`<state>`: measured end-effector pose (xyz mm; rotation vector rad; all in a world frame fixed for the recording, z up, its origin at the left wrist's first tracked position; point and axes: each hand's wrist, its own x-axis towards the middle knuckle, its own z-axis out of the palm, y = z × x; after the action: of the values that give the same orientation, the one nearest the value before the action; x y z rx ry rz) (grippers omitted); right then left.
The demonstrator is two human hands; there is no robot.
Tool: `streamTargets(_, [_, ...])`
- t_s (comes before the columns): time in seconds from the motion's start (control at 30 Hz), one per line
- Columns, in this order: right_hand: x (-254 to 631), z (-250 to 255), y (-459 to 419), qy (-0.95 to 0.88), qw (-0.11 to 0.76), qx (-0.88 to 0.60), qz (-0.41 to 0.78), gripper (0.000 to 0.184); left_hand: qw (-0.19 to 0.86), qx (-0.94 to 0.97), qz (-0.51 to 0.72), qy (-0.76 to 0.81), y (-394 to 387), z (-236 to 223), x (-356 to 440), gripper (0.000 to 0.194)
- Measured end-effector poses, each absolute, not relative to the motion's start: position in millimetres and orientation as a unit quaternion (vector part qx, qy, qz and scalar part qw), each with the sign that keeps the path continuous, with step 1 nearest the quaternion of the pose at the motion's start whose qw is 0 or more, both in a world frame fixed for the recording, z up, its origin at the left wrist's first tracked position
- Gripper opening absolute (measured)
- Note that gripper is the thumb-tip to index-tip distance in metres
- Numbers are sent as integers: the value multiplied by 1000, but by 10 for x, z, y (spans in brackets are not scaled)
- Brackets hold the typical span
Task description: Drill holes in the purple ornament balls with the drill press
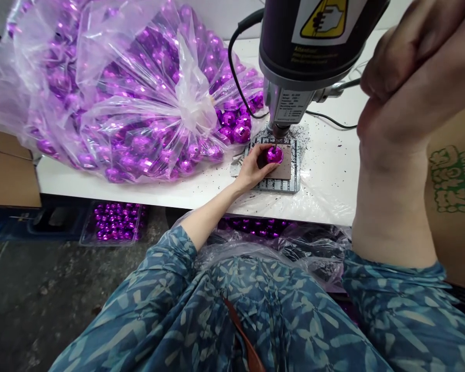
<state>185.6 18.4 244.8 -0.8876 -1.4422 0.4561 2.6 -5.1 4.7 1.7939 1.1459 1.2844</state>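
Purple bauble (274, 155), left hand (248, 168), label (301, 50) maybe "Attention"

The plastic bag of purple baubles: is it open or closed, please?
Closed, it seems: the plastic bag is gathered into a bunched neck on top.

Held faceted ornament (275, 155) metallic magenta; bagged ornaments (231, 120) same; sleeve (387, 289) blue, pale leaf print; drill head (298, 51) dark grey.
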Motion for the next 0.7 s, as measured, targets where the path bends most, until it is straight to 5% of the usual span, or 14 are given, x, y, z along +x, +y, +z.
streamTargets(0.33, [1939,1911,-5,-582,713,-367,135,117,315,696,482,429,-27,14,-8,59])
streamTargets(0.7, [1924,1683,52,-641,666,-345,160,89,332,685,491,424,-11,-31,-15,64])
